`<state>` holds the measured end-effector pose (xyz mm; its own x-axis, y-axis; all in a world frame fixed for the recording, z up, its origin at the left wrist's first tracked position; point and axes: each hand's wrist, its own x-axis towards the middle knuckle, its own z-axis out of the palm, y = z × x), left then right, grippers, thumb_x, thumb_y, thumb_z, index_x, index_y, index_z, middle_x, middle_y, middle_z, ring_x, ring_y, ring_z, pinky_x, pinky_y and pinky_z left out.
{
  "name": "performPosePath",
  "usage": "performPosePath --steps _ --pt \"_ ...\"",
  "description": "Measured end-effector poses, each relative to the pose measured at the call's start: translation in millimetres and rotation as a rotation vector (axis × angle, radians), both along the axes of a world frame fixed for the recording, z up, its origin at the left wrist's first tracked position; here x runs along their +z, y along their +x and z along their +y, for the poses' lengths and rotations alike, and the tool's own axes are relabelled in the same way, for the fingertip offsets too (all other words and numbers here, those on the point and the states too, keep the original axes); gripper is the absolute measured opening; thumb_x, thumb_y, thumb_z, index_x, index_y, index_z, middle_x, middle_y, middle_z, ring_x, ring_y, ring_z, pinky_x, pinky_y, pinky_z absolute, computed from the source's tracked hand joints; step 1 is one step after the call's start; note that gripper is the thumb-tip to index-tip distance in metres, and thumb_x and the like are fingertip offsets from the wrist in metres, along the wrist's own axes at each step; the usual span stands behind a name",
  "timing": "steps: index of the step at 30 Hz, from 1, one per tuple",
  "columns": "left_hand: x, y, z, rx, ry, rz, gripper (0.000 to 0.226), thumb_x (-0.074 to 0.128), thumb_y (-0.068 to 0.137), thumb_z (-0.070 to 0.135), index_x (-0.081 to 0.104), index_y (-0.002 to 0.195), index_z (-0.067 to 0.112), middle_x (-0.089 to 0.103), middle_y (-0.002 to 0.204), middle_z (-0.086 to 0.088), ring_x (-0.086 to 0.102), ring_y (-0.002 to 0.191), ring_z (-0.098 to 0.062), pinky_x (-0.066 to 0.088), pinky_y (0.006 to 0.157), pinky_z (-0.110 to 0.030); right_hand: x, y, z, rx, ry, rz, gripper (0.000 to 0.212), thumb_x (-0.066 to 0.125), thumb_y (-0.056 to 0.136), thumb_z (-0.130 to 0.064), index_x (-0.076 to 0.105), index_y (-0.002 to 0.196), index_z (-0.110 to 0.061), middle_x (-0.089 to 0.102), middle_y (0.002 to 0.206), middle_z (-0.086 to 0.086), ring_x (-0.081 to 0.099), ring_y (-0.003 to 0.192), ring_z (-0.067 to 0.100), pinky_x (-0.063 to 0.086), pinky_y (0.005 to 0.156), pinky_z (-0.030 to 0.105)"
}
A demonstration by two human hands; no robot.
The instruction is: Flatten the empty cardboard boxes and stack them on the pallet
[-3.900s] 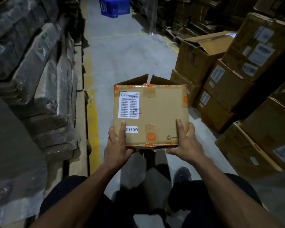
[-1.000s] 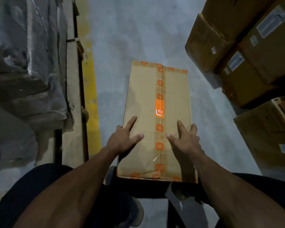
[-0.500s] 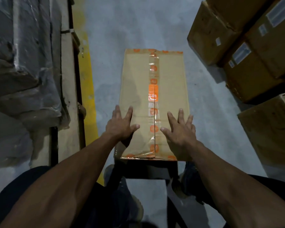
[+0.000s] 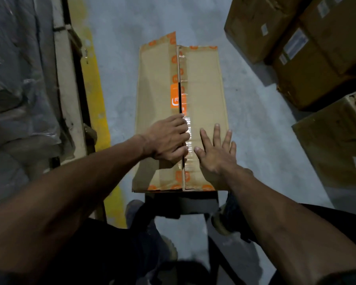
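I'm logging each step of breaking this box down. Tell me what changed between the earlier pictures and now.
The taped centre seam has split open. The left hand moved to the seam, fingers curled over the left flap's edge in a grip, and that flap's far end has lifted. The right hand stays flat on the right flap. The box stays on the floor.

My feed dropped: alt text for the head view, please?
The left hand curls its fingers into the split taped seam of a cardboard box, lifting the left flap, while the right hand presses flat on the right flap.
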<state>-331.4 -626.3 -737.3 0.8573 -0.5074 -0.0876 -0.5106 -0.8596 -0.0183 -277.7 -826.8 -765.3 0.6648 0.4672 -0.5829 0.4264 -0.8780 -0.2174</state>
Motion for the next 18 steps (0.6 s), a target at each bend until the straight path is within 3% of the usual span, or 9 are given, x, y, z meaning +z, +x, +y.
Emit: performPosePath --steps 3,6,9,11,13,15,18 --pt "27 6 11 -0.077 -0.009 -0.02 0.05 0.032 0.091 0.045 0.066 0.077 0.01 0.061 0.076 -0.01 0.053 0.075 -0.027 0.045 0.09 -0.039 -1 1 1 0.006 -0.012 0.014 0.064 0.016 0.103 -0.061 -0.019 0.154 -0.044 -0.042 0.156 0.002 -0.04 0.142 0.037 -0.015 0.118 0.055" --pt "57 2 24 -0.079 0.074 0.007 0.051 0.03 0.089 0.049 0.062 0.069 0.015 0.06 0.071 -0.005 0.054 0.071 -0.025 0.046 0.076 -0.037 -1 1 1 0.009 -0.003 0.022 0.064 0.016 0.103 -0.061 -0.019 0.154 -0.043 -0.043 0.156 0.002 -0.04 0.141 0.038 -0.015 0.117 0.056" --pt "82 -11 40 -0.022 0.251 0.093 0.062 0.016 0.081 0.056 0.066 0.077 0.019 0.064 0.083 0.0 0.058 0.083 -0.022 0.038 0.077 -0.033 2 0 0 0.015 0.016 0.026 0.064 0.015 0.104 -0.061 -0.019 0.154 -0.043 -0.042 0.157 0.003 -0.04 0.141 0.038 -0.015 0.118 0.056" --pt "90 -22 51 0.025 0.387 0.17 0.073 0.009 0.078 0.061 0.069 0.094 0.021 0.067 0.101 0.002 0.061 0.098 -0.021 0.038 0.083 -0.032 4 -2 0 0.016 0.026 0.029 0.064 0.014 0.104 -0.06 -0.019 0.155 -0.043 -0.042 0.156 0.003 -0.04 0.141 0.037 -0.015 0.118 0.057" --pt "91 -30 62 0.115 0.506 0.267 0.06 0.027 0.089 0.062 0.066 0.112 0.022 0.065 0.118 0.001 0.059 0.112 -0.021 0.041 0.094 -0.032 6 -3 0 0.015 0.025 0.03 0.064 0.014 0.104 -0.06 -0.019 0.155 -0.042 -0.042 0.156 0.003 -0.04 0.141 0.037 -0.015 0.118 0.057" --pt "84 -41 69 0.235 0.562 0.361 0.041 0.044 0.098 0.048 0.061 0.124 0.022 0.06 0.128 0.0 0.054 0.12 -0.023 0.041 0.1 -0.033 8 -4 0 0.016 0.021 0.03 0.064 0.014 0.104 -0.059 -0.02 0.155 -0.042 -0.042 0.156 0.004 -0.04 0.141 0.038 -0.015 0.118 0.057" --pt "64 -60 72 0.501 0.491 0.383 0.036 0.047 0.101 0.036 0.056 0.13 0.017 0.057 0.129 -0.006 0.053 0.119 -0.024 0.045 0.099 -0.037 8 -5 1 0.016 0.017 0.011 0.063 0.013 0.104 -0.059 -0.021 0.154 -0.042 -0.042 0.157 0.004 -0.04 0.142 0.037 -0.015 0.118 0.057"
